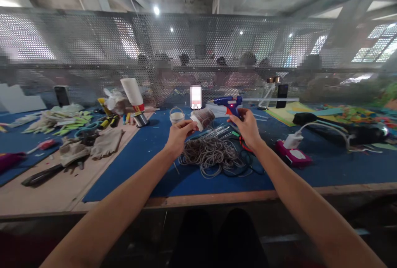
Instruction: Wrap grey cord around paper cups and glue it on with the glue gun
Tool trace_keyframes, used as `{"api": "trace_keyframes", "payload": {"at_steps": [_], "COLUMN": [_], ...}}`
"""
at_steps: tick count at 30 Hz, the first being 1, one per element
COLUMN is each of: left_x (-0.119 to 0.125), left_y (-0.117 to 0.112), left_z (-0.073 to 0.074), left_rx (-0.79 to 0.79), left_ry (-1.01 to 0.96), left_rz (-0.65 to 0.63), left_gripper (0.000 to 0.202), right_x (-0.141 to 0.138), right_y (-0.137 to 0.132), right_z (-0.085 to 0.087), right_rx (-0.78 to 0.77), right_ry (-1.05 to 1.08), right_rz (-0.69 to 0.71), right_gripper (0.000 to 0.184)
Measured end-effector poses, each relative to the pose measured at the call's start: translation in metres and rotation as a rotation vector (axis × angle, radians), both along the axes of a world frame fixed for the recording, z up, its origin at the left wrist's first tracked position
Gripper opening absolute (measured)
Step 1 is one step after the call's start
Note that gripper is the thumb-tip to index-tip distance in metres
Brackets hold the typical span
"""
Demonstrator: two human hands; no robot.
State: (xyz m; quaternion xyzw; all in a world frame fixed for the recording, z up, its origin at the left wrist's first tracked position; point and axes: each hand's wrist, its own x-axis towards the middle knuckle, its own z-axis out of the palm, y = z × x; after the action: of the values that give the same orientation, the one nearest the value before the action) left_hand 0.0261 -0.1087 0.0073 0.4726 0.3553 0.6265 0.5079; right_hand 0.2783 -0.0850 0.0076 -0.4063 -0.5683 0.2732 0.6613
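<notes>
My left hand (180, 135) is closed on a paper cup (203, 118) tipped on its side, its white rim toward my fingers and its wall wrapped in grey-brown cord. Level with it, my right hand (247, 126) grips a blue glue gun (231, 104) by its handle; a red light glows on its body and its nozzle points left, above the cup. A clear stick juts from the gun's back. Below both hands lies a loose heap of grey cord (212, 156). Behind my left hand stands a small white basket (177, 116) with a thin handle.
Stacked paper cups (132, 92) lean in a metal tin at the left, near work gloves (107, 143) and scissors. A magenta power block (293, 152) with a white plug sits right. A lit phone (196, 96) stands ahead, before a perforated metal screen (186, 44). Coloured sheets (285, 113) lie farther right.
</notes>
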Motion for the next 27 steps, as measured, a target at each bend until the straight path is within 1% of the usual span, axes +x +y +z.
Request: {"api": "trace_keyframes", "payload": {"at_steps": [3, 7, 9, 13, 16, 19, 22, 27], "left_x": [0.000, -0.001, -0.001, -0.001, -0.001, 0.000, 0.000, -0.001], "left_y": [0.001, 0.002, 0.002, 0.003, 0.003, 0.003, 0.003, 0.004], "left_z": [-0.001, -0.002, -0.003, -0.004, -0.004, -0.003, -0.003, -0.004], "left_rx": [0.001, 0.011, 0.011, 0.018, 0.022, 0.013, 0.014, 0.025], "left_ry": [0.011, 0.038, 0.048, 0.057, 0.065, 0.060, 0.052, 0.066], "left_rz": [0.013, 0.026, 0.031, 0.025, 0.034, 0.044, 0.052, 0.066], "left_gripper": [0.033, 0.034, 0.034, 0.033, 0.033, 0.034, 0.034, 0.033], "right_x": [-0.006, -0.007, -0.008, -0.011, -0.014, -0.015, -0.015, -0.021], "right_y": [-0.005, -0.013, -0.018, -0.026, -0.028, -0.027, -0.028, -0.034], "right_z": [0.001, 0.006, 0.010, 0.014, 0.014, 0.012, 0.012, 0.012], "right_rx": [-0.065, -0.076, -0.064, 0.003, -0.016, -0.064, -0.074, -0.101], "right_ry": [0.007, -0.133, -0.141, -0.070, -0.102, -0.154, -0.158, -0.175], "right_rz": [0.014, -0.067, -0.088, -0.014, -0.034, -0.057, -0.022, 0.047], "right_gripper": [0.043, 0.032, 0.031, 0.026, 0.024, 0.026, 0.033, 0.034]}}
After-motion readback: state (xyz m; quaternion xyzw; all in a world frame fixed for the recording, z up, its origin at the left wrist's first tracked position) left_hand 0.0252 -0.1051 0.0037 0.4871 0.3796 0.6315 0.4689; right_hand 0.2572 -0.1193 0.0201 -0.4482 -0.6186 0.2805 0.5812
